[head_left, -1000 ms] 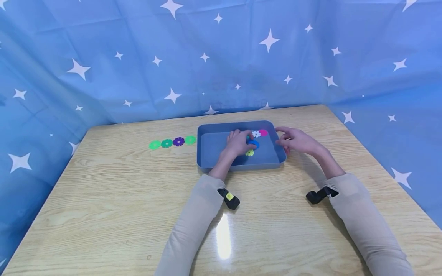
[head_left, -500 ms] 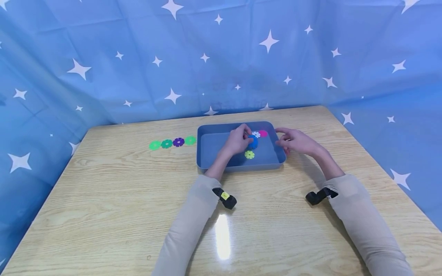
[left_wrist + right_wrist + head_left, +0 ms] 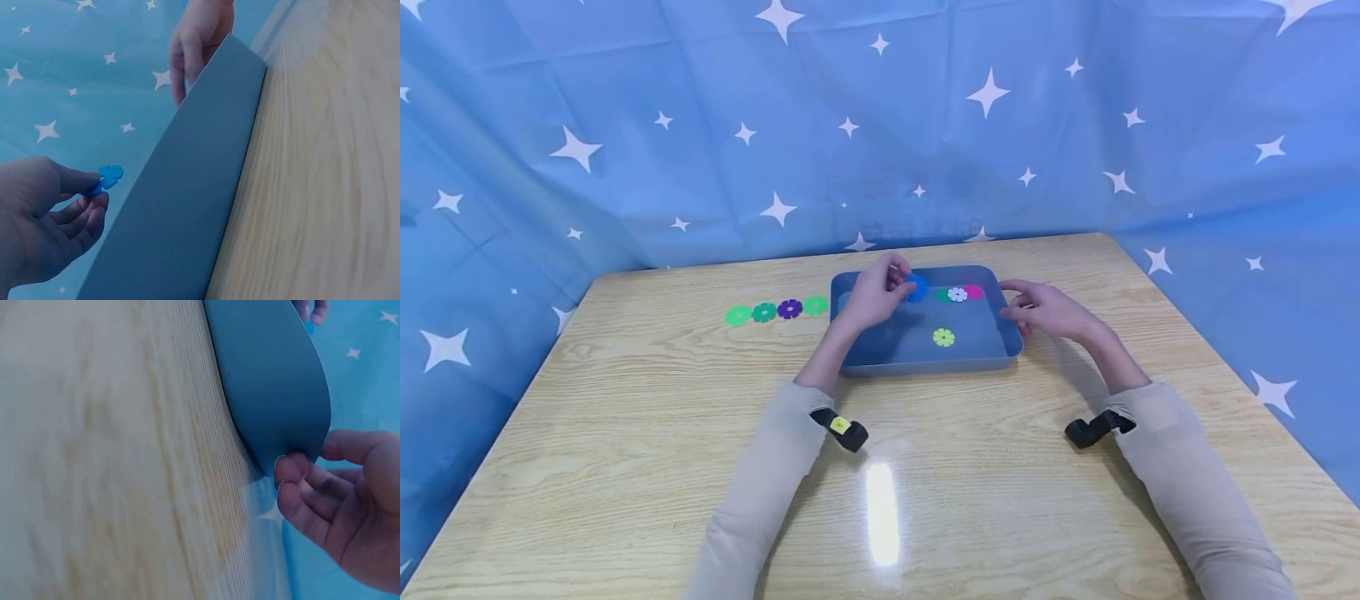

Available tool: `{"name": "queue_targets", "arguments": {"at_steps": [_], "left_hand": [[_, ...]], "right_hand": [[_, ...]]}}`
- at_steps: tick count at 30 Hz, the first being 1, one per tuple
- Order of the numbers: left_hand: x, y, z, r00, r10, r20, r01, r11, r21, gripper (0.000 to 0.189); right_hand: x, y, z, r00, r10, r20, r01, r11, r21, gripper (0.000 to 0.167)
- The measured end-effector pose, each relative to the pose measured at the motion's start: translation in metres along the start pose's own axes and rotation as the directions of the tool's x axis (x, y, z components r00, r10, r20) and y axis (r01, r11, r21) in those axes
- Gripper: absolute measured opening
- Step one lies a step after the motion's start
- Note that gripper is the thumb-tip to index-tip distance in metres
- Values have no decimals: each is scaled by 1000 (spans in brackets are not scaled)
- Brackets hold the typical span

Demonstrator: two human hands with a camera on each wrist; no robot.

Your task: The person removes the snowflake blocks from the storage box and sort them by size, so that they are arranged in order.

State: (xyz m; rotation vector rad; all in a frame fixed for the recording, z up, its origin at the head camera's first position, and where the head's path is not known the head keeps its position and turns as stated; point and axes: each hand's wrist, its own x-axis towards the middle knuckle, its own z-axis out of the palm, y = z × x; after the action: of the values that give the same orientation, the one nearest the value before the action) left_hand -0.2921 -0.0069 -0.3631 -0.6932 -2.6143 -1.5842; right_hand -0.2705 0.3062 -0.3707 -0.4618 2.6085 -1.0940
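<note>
Between thumb and fingertips, my left hand pinches a blue notched plastic disc, held over the left half of a grey-blue tray. The left wrist view shows the blue disc edge-on at the fingertips, above the tray wall. My right hand holds the tray's right end; in the right wrist view, one finger goes behind the rim while other fingertips press outside. Inside the tray, a white disc lies between green and pink ones. A yellow-green disc lies nearer the front.
Left of the tray, a row of notched discs lies on the wooden table: light green, teal, purple and another light green near the tray's left wall. A blue star-patterned curtain hangs behind.
My left hand has picked up the blue disc and moved it left and up from beside the white disc, uncovering a green one. The right hand has stayed at the tray's end.
</note>
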Motion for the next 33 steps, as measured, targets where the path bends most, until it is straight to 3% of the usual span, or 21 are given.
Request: {"name": "queue_targets", "arguments": {"at_steps": [10,18,23,33], "left_hand": [[-16,-19,-49,993,-56,-106,51,998,-47,18],[-28,-38,-83,983,-116,-143,106,992,-71,22],[-42,-52,-107,976,-128,-174,126,992,-20,23],[-75,-78,-160,943,-244,-226,257,966,29,31]], "right_hand": [[-1,-2,1,1000,3,-3,-3,1000,-10,64],[-1,-2,0,1000,1,-7,-1,1000,-15,64],[-1,-2,1,1000,-5,-8,5,1000,-15,64],[0,-1,1,1000,1,-12,-2,1000,-27,63]]}}
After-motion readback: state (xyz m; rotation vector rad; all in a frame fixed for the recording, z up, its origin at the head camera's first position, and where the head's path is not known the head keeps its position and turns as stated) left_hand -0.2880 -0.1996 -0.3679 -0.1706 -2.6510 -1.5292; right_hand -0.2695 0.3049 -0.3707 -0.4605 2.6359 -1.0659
